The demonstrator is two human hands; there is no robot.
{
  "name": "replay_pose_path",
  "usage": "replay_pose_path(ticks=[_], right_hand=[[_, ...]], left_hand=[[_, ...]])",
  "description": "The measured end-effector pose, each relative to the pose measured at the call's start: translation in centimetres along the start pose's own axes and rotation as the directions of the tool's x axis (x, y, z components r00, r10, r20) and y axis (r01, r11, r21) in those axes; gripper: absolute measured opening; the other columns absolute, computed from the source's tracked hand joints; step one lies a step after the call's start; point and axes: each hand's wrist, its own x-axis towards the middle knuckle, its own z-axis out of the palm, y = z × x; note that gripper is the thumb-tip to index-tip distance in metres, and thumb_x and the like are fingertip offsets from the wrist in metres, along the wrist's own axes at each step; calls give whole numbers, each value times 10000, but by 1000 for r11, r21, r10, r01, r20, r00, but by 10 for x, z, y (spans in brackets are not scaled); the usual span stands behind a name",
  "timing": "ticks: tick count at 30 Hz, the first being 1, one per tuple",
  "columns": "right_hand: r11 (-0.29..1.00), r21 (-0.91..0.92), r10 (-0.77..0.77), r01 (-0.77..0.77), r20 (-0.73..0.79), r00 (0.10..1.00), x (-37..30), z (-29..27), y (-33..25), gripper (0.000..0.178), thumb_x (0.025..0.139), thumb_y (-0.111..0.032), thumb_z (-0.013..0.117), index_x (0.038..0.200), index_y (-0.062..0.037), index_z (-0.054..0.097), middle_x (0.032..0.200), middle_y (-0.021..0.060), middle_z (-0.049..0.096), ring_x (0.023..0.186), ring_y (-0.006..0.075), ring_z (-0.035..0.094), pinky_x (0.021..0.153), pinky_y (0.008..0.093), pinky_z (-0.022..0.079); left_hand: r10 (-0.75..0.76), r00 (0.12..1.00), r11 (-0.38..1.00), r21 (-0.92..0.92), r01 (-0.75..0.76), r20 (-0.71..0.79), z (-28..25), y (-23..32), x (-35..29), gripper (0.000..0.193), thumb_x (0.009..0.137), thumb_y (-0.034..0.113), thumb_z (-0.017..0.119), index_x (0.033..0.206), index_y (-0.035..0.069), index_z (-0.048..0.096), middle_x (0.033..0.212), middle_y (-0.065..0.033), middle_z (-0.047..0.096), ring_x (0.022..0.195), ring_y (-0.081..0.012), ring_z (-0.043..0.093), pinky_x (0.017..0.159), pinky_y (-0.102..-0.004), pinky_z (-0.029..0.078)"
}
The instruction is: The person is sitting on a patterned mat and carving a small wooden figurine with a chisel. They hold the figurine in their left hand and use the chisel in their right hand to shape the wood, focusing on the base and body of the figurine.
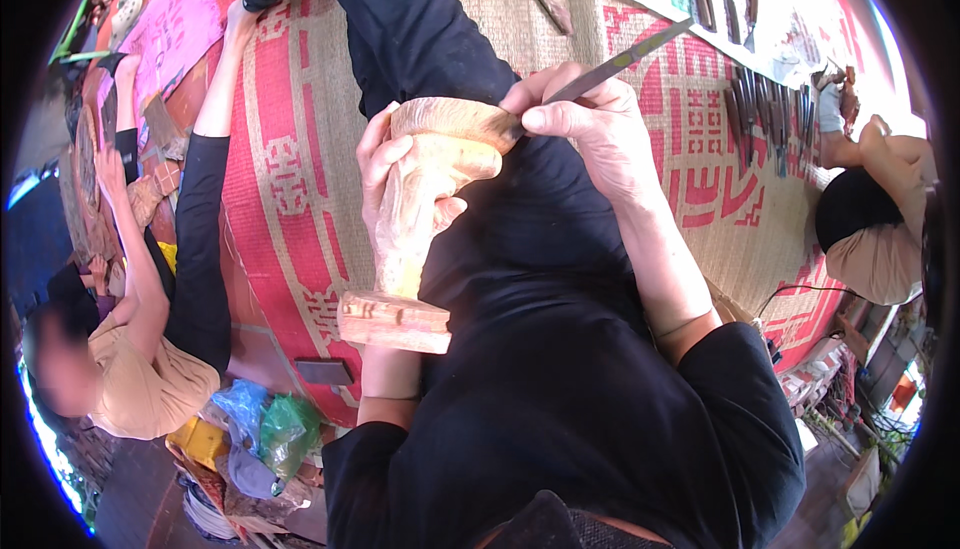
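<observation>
A pale wooden carving (pixel 405 199) with a rounded, bowl-like top and a flat rectangular base lies over my lap, its base toward me. My left hand (pixel 378 161) is wrapped round its shaft from the left and behind, some fingers hidden. In my right hand (pixel 600 129) a thin, flat metal blade (pixel 635 57) is pinched between thumb and fingers, slanting up to the right. My right fingertips are at the right edge of the carving's top, where a dark spot shows. The blade's lower end is hidden by the fingers.
I sit on a red and tan woven mat (pixel 290 139). Several carving tools (pixel 770 114) lie at the far right, some on a white sheet (pixel 800 24). A small piece (pixel 552 11) lies ahead. Other people sit at left and right. Plastic bags (pixel 285 434) are at lower left.
</observation>
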Motion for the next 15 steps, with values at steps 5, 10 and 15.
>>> replay_pose_path(ticks=[5, 10, 15], right_hand=[[981, -176, -77, 83, 43, 996, -1, 8, 2, 137, 690, -58, 754, 655, -30, 625, 910, 128, 665, 831, 187, 620, 804, 332, 478], [998, -58, -9, 10, 31, 999, 1, 3, -5, 75, 734, -37, 723, 757, 15, 674, 871, 117, 684, 839, 170, 642, 772, 302, 498], [989, -109, -85, 99, 122, 989, -1, 5, -3, 78, 703, -17, 741, 744, -12, 674, 901, 85, 669, 840, 158, 627, 750, 294, 495]], left_hand=[[68, 998, 996, 59, -68, 13, -2, 6, 11, 746, 765, 500, 750, 1326, 158, 397, 1393, -228, 387, 1244, -382, 458, 982, -463, 460], [66, 997, 997, 48, -67, 37, -5, 12, 11, 739, 766, 507, 747, 1321, 159, 403, 1383, -236, 399, 1225, -392, 477, 970, -473, 466], [93, 995, 992, 82, -95, 34, -6, 17, 17, 726, 768, 496, 751, 1315, 157, 414, 1373, -256, 399, 1225, -401, 477, 971, -475, 463]])
